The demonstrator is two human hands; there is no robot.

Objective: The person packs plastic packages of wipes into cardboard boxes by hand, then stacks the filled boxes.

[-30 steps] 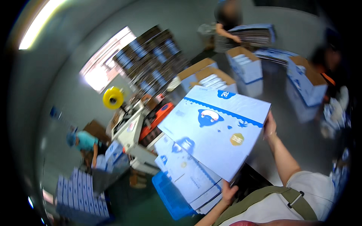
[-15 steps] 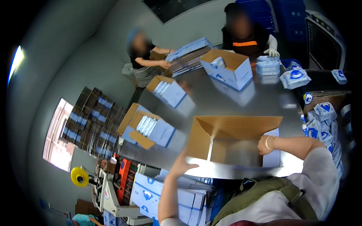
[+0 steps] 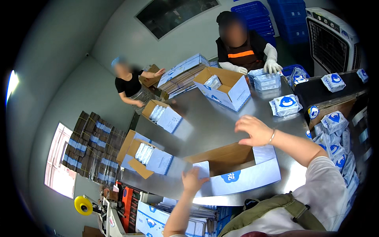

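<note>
You're apparently squaring the carton, left grip half-open at its edge, right grip (spread, empty) likely needing to steady it.

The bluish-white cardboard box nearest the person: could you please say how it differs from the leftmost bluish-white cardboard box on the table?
The nearest bluish-white cardboard box shows no packs inside; the leftmost box holds white packs. The nearest box has the left hand and right hand near; the leftmost box neither. Both are brown inside.
</note>
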